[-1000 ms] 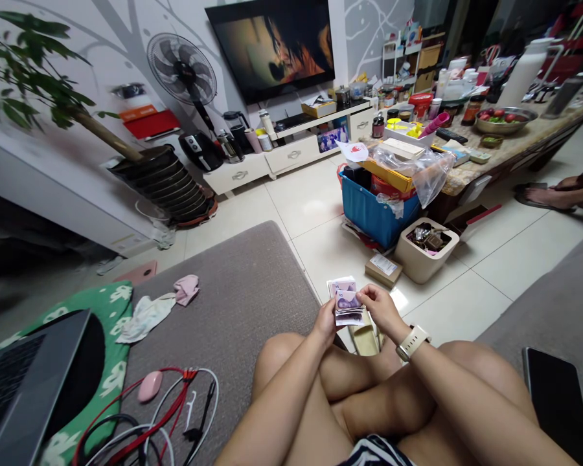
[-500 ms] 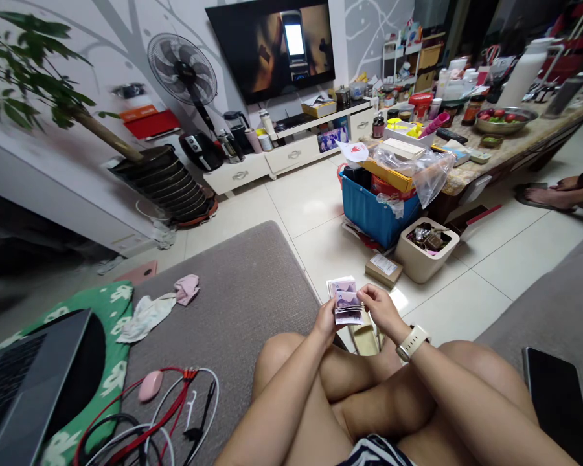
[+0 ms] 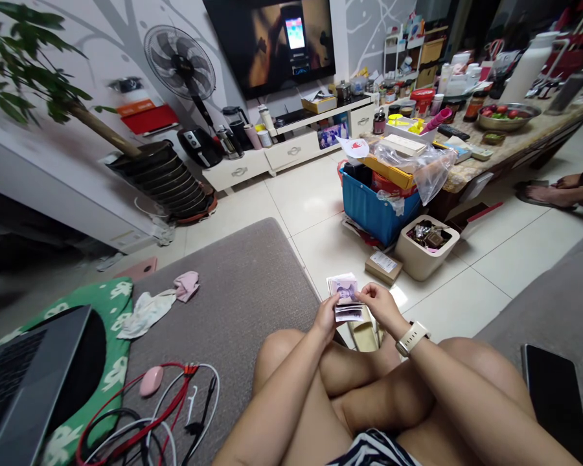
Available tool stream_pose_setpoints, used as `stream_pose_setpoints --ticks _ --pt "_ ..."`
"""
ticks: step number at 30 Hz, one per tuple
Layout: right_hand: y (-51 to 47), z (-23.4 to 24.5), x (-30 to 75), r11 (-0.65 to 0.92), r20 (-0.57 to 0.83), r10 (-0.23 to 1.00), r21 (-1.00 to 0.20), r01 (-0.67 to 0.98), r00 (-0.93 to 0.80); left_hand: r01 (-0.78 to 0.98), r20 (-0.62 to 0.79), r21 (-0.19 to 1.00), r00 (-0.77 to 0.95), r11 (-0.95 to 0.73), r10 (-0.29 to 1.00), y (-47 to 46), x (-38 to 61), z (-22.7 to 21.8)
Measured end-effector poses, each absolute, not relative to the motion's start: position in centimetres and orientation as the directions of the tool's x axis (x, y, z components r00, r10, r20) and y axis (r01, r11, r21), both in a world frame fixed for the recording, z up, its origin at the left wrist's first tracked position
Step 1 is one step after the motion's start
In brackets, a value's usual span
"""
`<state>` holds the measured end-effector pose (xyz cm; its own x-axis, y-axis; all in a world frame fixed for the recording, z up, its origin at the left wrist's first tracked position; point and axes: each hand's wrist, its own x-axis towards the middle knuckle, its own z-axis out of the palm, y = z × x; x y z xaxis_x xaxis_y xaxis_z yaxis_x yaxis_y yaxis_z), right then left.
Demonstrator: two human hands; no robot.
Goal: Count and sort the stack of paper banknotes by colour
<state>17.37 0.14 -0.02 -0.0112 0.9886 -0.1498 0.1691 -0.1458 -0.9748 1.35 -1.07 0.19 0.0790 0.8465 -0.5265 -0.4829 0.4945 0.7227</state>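
Note:
A stack of purple banknotes point(image 3: 346, 288) is held out over my crossed legs. My left hand point(image 3: 327, 312) is closed on the stack's left side, the thumb lying across the notes. At the right edge, my right hand point(image 3: 376, 300) pinches the top note between thumb and fingers; a pale watch point(image 3: 412, 338) is on that wrist. The notes fan apart, some upper ends standing up and others hanging below my thumb. Beneath the hands part of a beige slipper point(image 3: 364, 330) shows on the floor.
On the grey sofa lie a laptop point(image 3: 24, 382), tangled cables point(image 3: 175, 401), a pink case point(image 3: 151, 381), cloths point(image 3: 150, 312) and a phone point(image 3: 556, 401). Ahead stand a blue bin point(image 3: 376, 210), a waste bin point(image 3: 425, 259) and a loaded table point(image 3: 466, 171). Another person's foot point(image 3: 547, 193) is at right.
The top note now lies flatter and higher, its portrait side showing between my hands. Both hands stay nearly in place. The television picture has changed.

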Motion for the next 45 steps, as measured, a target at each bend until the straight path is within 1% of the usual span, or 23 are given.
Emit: stream_pose_setpoints --ticks 4,9,14,17,22,28,33,39,45 --pt "0.2 -0.1 17.5 -0.151 -0.152 0.988 -0.964 0.217 0.014 -0.476 -0.522 0.734 0.061 0.484 0.851 -1.2 1.3 0.3" --pt "0.3 -0.3 17.5 -0.137 -0.138 0.99 -0.968 0.209 0.009 -0.436 -0.462 0.784 0.064 0.441 0.885 -1.1 1.3 -0.3" --pt "0.2 -0.2 17.5 -0.13 -0.134 0.991 -0.964 0.233 0.0 -0.399 -0.452 0.801 0.085 0.446 0.888 -1.1 1.4 -0.6" --pt "0.1 0.1 17.5 -0.111 -0.115 0.993 -0.965 0.237 -0.005 -0.424 -0.446 0.792 0.091 0.44 0.891 -1.0 1.5 -0.6" --pt "0.1 0.4 17.3 -0.097 -0.106 0.993 -0.981 0.168 -0.049 -0.486 -0.422 0.781 0.053 0.392 0.905 -0.8 1.6 -0.6" --pt "0.1 0.3 17.2 -0.11 -0.116 0.988 -0.992 0.061 -0.103 -0.501 -0.505 0.728 0.07 0.468 0.86 -0.9 1.4 -0.6" --pt "0.0 0.7 17.1 -0.109 -0.115 0.988 -0.992 0.066 -0.101 -0.51 -0.451 0.758 0.04 0.406 0.892 -0.8 1.5 -0.6" --pt "-0.1 1.2 17.1 -0.107 -0.111 0.988 -0.993 0.046 -0.103 -0.479 -0.546 0.721 0.051 0.501 0.836 -0.8 1.4 -0.6" --pt "-0.2 1.5 17.1 -0.103 -0.108 0.987 -0.994 0.043 -0.118 -0.467 -0.555 0.724 0.044 0.508 0.831 -0.9 1.4 -0.6"
